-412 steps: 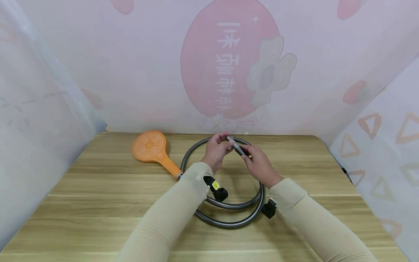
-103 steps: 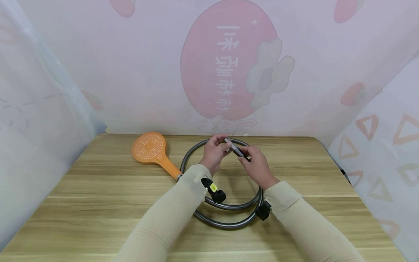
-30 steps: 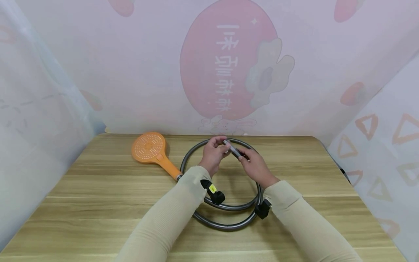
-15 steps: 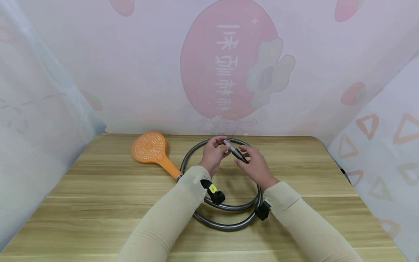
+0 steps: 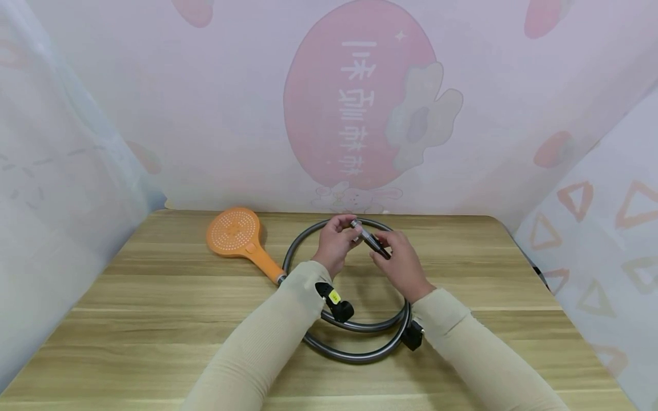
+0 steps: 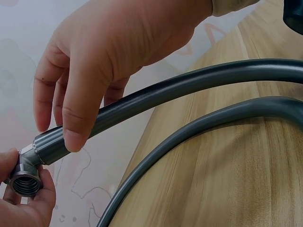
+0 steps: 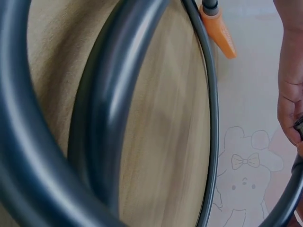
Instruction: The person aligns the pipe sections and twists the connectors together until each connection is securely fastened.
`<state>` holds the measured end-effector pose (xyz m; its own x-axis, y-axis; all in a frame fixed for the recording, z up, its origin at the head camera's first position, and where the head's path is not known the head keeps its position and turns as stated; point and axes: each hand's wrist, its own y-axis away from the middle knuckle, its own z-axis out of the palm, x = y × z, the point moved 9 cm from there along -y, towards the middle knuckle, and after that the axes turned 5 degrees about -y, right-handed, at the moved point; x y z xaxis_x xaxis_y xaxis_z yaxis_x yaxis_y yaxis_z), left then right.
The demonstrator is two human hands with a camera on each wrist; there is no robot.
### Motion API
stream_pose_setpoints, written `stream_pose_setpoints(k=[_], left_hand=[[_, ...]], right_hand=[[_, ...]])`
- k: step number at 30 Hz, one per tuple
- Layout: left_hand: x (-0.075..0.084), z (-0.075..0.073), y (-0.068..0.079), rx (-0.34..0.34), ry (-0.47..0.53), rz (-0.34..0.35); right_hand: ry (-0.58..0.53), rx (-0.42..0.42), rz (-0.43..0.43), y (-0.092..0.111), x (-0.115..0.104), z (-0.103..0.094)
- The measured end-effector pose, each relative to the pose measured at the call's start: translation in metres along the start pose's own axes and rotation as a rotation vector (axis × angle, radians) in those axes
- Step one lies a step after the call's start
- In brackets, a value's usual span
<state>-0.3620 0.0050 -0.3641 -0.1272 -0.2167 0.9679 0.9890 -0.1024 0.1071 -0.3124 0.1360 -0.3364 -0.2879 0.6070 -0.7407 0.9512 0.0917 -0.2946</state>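
Note:
My left hand (image 5: 334,242) pinches the angled metal connector (image 6: 27,172) at the end of a dark grey shower hose (image 5: 354,358). The connector's threaded opening faces the camera in the left wrist view. My right hand (image 5: 402,262) has its thumb and fingers round the metal sleeve (image 6: 51,144) just behind the connector. This end is raised above the table and slants down to the right in the head view. The rest of the hose lies coiled beneath my hands. An orange shower head (image 5: 233,231) is joined to its other end, left of my hands.
The wooden table (image 5: 154,342) ends at a pale printed backdrop (image 5: 231,114) just behind the coil. Both forearms cross over the table, with a black wrist camera (image 5: 341,310) hanging under the left cuff near the coil.
Over the last second my right fingers have loosened, shifted a little down the hose end and closed round it again. My left hand and the shower head have stayed in place.

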Motion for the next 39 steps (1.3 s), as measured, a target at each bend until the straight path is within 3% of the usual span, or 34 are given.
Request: stream_pose_setpoints(k=[13,39], left_hand=[[0.0016,0.0009,0.0005,0.011,0.008,0.009],[0.0034,-0.0001,0.0015,0.004,0.007,0.006]], right_hand=[[0.025,0.039,-0.032,-0.0006,-0.0031,-0.0004],[-0.011,0.020,-0.013,-0.0014,-0.0033,0.0010]])
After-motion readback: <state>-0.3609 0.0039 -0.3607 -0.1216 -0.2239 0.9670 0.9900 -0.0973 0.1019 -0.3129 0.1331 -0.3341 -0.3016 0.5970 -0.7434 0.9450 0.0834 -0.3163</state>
